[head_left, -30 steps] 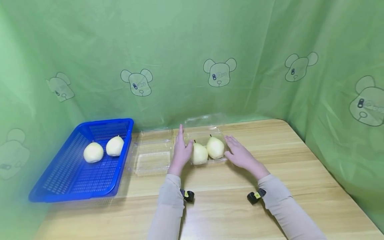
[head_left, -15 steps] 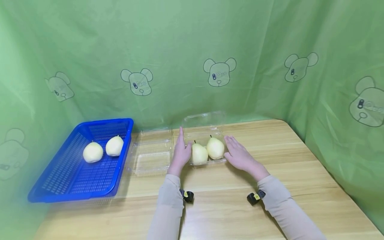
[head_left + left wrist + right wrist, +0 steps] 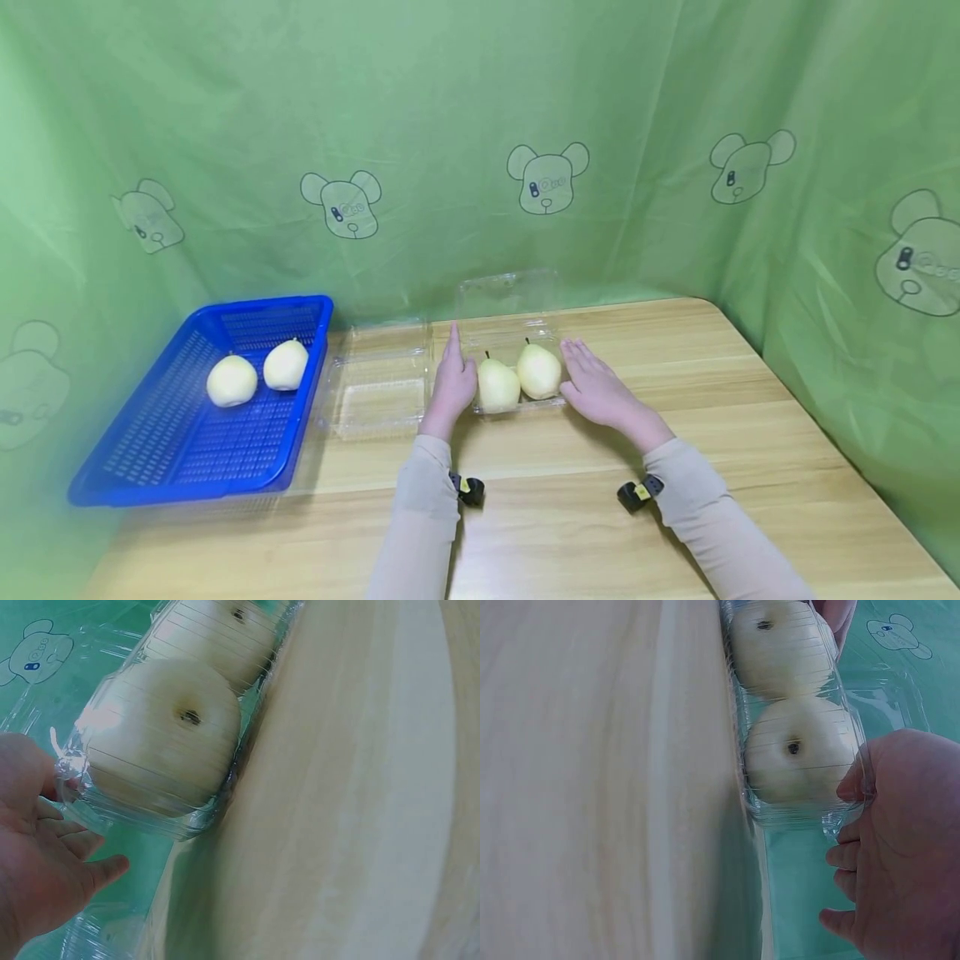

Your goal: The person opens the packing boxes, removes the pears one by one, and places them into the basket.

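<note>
Two pale yellow pears (image 3: 498, 385) (image 3: 539, 371) sit side by side in a clear plastic clamshell box (image 3: 525, 406), whose hinged lid (image 3: 508, 293) stands raised at the back. My left hand (image 3: 452, 385) lies along the box's left side, fingers stretched forward and thumb near the left pear. At the right side my right hand (image 3: 600, 390) has its fingers extended against the box. The left wrist view shows the left hand (image 3: 49, 851) touching the box's end wall. In the right wrist view, the right hand's (image 3: 911, 832) thumb overlaps the box's upper corner.
A blue plastic basket (image 3: 277, 467) holding two more pears (image 3: 232, 381) (image 3: 286, 365) stands at the left. Between it and my left hand lies another open clear box (image 3: 382, 406). Green curtain (image 3: 450, 108) hangs behind the wooden table (image 3: 555, 533).
The raised lid has tilted slightly further upward at the back. My left hand has drawn back a little toward me; the right hand is nearly still.
</note>
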`<state>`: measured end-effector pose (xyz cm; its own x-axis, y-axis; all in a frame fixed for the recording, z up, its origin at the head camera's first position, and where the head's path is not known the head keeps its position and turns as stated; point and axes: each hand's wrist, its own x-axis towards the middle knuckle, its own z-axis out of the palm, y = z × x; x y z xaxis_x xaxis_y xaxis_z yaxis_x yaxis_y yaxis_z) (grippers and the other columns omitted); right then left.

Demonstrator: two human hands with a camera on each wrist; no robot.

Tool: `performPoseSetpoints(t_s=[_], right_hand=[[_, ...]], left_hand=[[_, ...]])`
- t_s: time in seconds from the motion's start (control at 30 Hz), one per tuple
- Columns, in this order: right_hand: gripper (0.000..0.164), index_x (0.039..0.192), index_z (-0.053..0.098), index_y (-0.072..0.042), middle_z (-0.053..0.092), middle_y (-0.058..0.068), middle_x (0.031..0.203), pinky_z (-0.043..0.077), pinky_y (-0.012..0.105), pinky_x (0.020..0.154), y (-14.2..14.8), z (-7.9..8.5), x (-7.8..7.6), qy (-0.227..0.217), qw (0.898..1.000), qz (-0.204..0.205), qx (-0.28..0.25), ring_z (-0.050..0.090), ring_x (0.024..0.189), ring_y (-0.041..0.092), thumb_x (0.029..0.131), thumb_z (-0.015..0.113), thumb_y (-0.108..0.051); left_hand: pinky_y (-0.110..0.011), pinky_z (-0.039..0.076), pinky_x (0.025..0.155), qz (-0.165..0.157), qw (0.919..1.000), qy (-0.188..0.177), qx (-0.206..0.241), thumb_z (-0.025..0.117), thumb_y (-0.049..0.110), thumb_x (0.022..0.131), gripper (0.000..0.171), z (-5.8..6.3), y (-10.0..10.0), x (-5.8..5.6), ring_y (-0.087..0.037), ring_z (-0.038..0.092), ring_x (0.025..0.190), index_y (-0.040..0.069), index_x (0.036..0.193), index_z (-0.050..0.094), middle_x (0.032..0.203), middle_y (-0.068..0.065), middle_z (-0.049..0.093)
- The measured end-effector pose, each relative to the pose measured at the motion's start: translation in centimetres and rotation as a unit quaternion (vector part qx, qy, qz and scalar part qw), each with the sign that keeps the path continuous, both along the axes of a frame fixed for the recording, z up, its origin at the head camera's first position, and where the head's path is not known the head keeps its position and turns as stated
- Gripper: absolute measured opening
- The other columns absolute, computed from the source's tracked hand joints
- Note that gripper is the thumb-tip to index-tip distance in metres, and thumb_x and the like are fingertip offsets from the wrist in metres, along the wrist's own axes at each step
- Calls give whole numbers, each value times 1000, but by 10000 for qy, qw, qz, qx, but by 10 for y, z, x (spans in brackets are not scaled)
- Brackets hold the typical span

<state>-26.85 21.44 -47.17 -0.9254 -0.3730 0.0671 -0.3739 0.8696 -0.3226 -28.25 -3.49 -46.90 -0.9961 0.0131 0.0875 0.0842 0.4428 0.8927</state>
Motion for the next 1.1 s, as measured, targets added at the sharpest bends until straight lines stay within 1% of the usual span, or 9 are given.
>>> performPoseSetpoints(t_s=[0.07,0.2,0.37,0.53,0.77,0.93,1.1], right_hand=[[67,152,11,7,11,23,161,15,55,122,0,1,0,-1,10000,8,10,9,150,43,99,36,-26],[67,152,11,8,10,24,161,14,55,122,0,2,1,-23,10000,27,11,9,149,44,99,36,-27],[68,152,9,7,9,23,162,13,55,123,0,2,1,-92,10000,26,0,7,150,43,100,34,-28],[67,152,10,8,8,23,162,13,54,123,0,3,2,-78,10000,56,-22,8,150,43,100,34,-26],[66,151,11,9,8,23,161,13,55,123,-1,4,4,-78,9999,82,-84,8,150,43,100,36,-24],[66,152,10,8,8,23,161,13,55,123,-1,2,3,-109,9999,78,-76,7,150,43,100,36,-25],[66,152,10,8,8,23,162,12,54,123,-1,2,3,-81,9999,74,-99,7,150,43,100,36,-25]], left_hand=[[-41,14,124,5,10000,7,-55,37,5,99,70,0,0,0,-29,16,151,15,157,-1,164,-11,10],[-42,16,124,15,9998,44,-192,37,-1,97,72,-1,0,0,-31,18,150,12,157,1,164,-13,12],[-42,18,123,22,9995,40,-304,40,-5,93,78,-3,0,-1,-32,21,149,14,157,0,164,-13,13],[-42,16,124,14,9997,-6,-234,41,-6,91,81,-2,-1,-1,-31,18,150,16,157,0,164,-12,11],[-42,13,124,-23,10000,-66,-6,42,-5,91,81,-3,-1,0,-29,14,151,17,157,1,165,-9,9],[-43,12,124,-43,10000,-24,18,42,-5,91,80,-5,-2,-1,-29,13,151,15,157,2,165,-11,9],[-42,12,124,-69,10000,-52,13,42,-4,92,79,-5,-2,-1,-29,14,151,16,157,2,165,-10,9]])
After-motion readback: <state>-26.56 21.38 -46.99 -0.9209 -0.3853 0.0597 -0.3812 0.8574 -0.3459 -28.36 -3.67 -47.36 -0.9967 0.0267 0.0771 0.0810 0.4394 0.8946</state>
